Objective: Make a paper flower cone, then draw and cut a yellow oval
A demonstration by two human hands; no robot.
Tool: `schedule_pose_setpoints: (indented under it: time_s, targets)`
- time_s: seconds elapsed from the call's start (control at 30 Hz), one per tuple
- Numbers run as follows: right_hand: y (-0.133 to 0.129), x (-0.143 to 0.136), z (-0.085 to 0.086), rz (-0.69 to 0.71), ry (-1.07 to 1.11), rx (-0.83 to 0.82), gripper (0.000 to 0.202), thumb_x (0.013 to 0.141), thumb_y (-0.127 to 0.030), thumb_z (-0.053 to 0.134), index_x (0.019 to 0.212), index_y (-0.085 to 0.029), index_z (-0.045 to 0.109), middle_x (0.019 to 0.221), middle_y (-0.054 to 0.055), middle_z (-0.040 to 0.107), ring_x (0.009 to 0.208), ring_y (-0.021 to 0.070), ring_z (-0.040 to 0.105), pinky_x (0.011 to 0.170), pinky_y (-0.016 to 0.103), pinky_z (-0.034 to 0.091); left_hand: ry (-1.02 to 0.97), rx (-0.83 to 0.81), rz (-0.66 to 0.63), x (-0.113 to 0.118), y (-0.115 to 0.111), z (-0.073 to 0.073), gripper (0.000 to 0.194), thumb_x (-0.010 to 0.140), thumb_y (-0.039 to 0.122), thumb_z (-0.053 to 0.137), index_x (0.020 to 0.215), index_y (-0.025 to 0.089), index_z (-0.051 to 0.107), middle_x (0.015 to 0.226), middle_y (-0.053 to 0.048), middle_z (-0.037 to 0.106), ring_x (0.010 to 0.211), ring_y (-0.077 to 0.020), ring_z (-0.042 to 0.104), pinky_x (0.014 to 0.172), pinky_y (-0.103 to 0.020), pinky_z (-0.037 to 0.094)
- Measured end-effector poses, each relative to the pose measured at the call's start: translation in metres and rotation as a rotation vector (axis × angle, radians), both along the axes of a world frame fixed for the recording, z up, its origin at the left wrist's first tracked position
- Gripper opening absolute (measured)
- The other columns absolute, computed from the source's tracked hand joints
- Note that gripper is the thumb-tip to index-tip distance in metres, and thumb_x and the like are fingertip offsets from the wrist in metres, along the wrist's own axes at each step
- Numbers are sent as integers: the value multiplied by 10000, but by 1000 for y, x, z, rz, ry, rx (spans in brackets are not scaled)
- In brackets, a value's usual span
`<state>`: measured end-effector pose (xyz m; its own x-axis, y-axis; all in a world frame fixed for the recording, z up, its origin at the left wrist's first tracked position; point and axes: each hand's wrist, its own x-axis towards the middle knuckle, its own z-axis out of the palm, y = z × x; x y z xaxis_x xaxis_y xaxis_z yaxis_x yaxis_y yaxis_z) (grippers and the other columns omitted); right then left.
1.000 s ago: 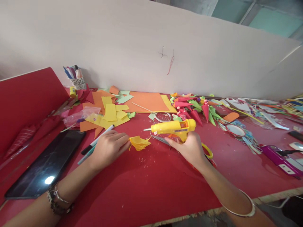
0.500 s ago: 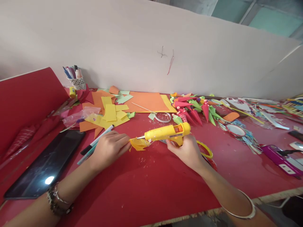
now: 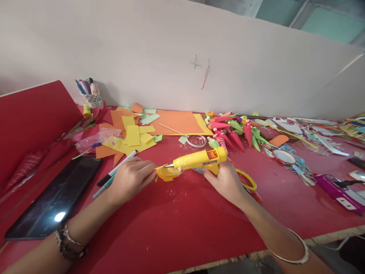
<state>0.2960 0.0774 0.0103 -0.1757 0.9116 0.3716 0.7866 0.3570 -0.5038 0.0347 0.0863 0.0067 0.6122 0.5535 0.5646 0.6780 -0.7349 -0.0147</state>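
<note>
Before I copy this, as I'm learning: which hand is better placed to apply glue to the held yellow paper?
Probably the right hand: it grips the yellow glue gun, whose metal nozzle is at the yellow paper. The left hand pinches that paper's left end, so it seems better for steadying.

A craft workspace, from the red table (image 3: 182, 228), paper scraps (image 3: 132, 136), cup of pens (image 3: 94, 101) and glue gun (image 3: 189, 160).

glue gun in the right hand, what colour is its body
The glue gun has a yellow body, seen in the head view.
</note>
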Motion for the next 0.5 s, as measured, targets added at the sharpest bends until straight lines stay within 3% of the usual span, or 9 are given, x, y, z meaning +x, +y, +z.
schedule_pose_setpoints:
  time_s: [0.23, 0.5]
  targets:
    - [0, 3, -2, -12, -18, -18, 111, 682, -176, 452, 578, -183, 414, 481, -38, 439, 419, 87, 391, 410, 199, 293, 4, 14, 0, 0, 0, 2, 265, 854, 186, 376, 651, 175, 546, 580, 1, 610, 506, -112, 518, 534, -246, 382]
    - [1, 4, -2, -46, -45, -67, 93, 697, -190, 452, 608, -182, 425, 471, -37, 436, 407, 92, 400, 391, 197, 274, 11, 18, -6, -2, 1, 1, 238, 853, 175, 381, 676, 171, 540, 599, -4, 619, 513, -123, 525, 537, -257, 376]
